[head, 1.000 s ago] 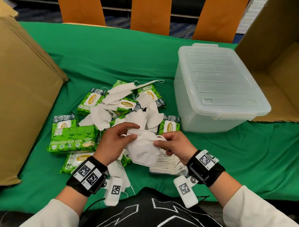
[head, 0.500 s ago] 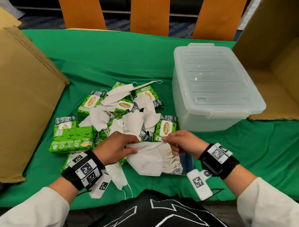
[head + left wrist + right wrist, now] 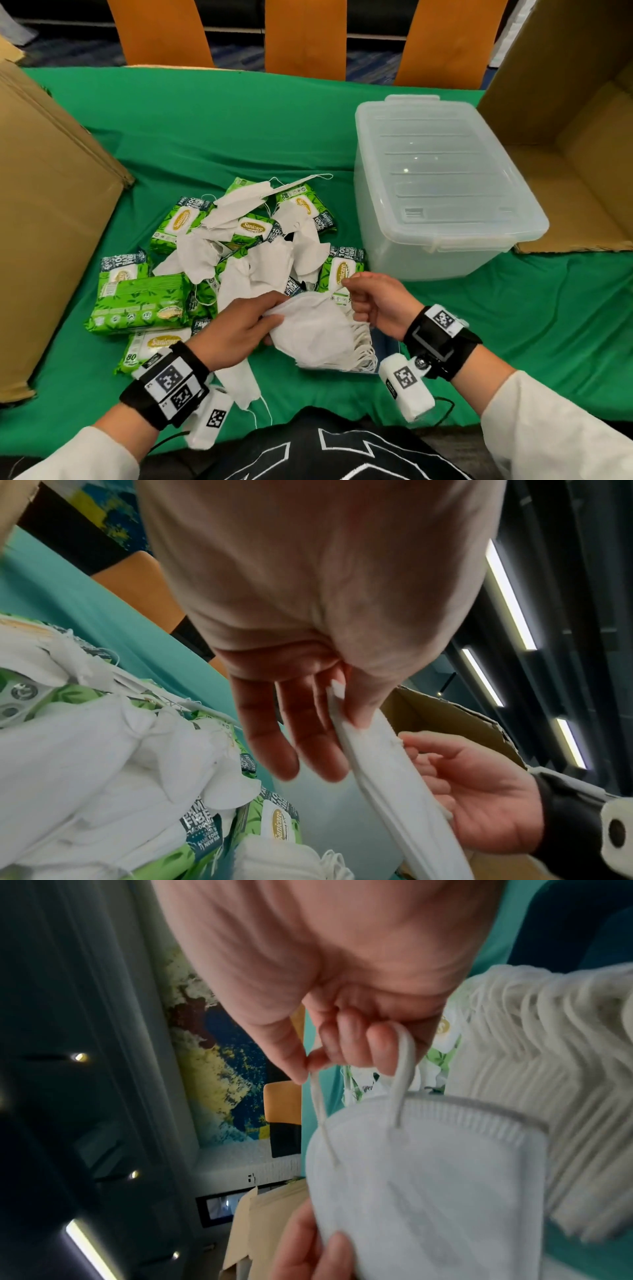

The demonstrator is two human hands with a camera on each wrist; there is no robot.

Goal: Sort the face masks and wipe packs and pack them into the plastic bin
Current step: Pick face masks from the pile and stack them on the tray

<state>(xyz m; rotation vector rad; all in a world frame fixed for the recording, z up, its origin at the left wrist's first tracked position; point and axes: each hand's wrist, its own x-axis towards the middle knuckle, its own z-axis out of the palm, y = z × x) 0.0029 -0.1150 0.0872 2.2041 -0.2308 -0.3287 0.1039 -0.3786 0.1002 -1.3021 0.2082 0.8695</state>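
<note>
A person's two hands hold one white folded mask [image 3: 308, 329] just above a stack of masks [image 3: 356, 349] at the near edge of a green table [image 3: 239, 130]. The left hand [image 3: 236, 329] pinches the mask's left end, thumb on top and fingers [image 3: 270, 739] nearly straight beneath it. The right hand [image 3: 376, 305] is curled; its thumb and forefinger pinch the thin ear loop [image 3: 404, 1069] at the mask's right end, and the other fingers are bent into the palm. The mask lies nearly flat, its long axis running left to right between the hands, the looped end toward the right. The stack's ear loops fan out to the right. Behind the hands sits a heap of loose masks and green wipe packs [image 3: 137, 301]. A clear bin [image 3: 442, 192], lid on, stands to the right of the heap. Cardboard boxes [image 3: 51, 212] flank the table.
</note>
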